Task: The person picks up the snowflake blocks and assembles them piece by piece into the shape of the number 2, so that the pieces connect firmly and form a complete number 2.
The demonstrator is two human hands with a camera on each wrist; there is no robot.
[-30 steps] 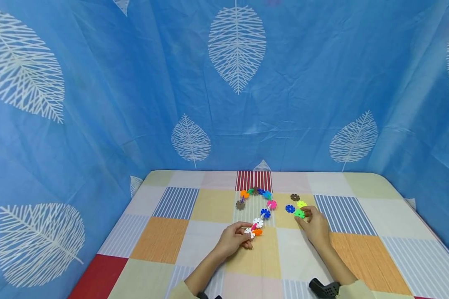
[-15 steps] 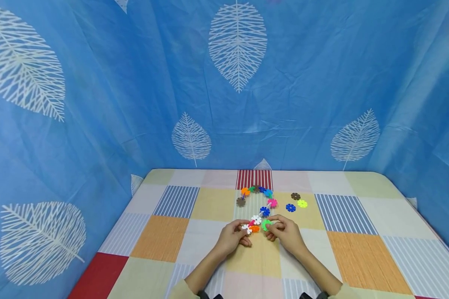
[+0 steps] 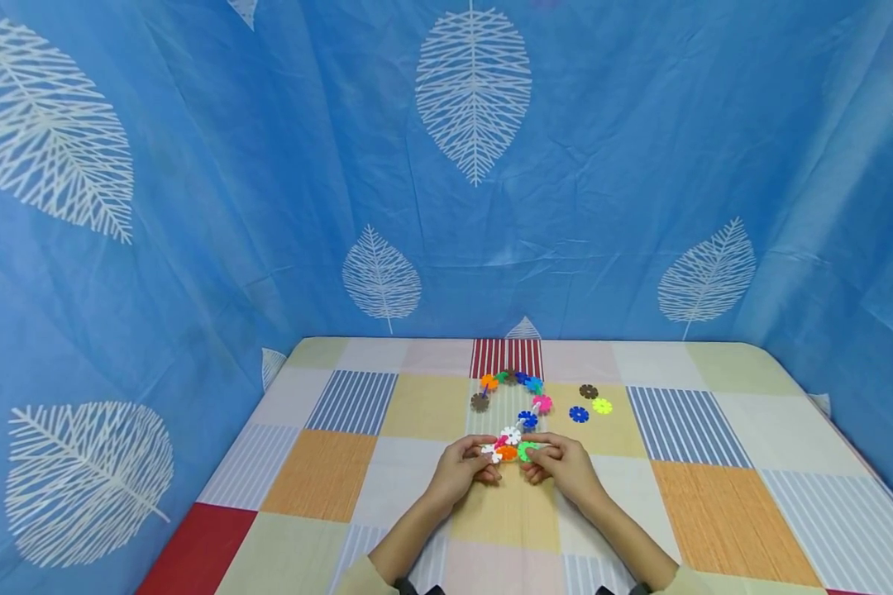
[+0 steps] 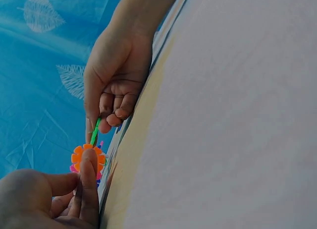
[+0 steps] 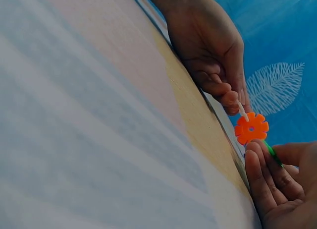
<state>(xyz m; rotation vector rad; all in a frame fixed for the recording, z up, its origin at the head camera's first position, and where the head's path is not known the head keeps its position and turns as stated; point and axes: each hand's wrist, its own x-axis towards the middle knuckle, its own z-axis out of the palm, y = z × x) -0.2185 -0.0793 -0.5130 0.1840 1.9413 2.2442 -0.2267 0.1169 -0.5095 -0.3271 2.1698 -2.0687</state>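
Note:
In the head view a curved chain of interlocking flower-shaped plastic discs lies on the table, with a white disc (image 3: 510, 435) and an orange disc (image 3: 506, 453) near its front end. My left hand (image 3: 456, 473) pinches another white disc (image 5: 242, 110) at that end, between thumb and fingers. A green disc (image 3: 525, 450) is pinched by my right hand (image 3: 571, 473). Its edge meets the rim of the orange disc, seen face-on in the left wrist view with the green one edge-on. Fingertips partly hide both held discs.
Right of the chain lie a loose brown disc (image 3: 589, 392), a blue disc (image 3: 579, 414) and a yellow disc (image 3: 602, 406). The patchwork-covered table (image 3: 320, 471) ends at a blue leaf-patterned curtain (image 3: 565, 207).
My right hand has carried the green disc left from beside the loose discs to the orange disc. My left hand has stayed nearly in place, shifting the chain's front end slightly.

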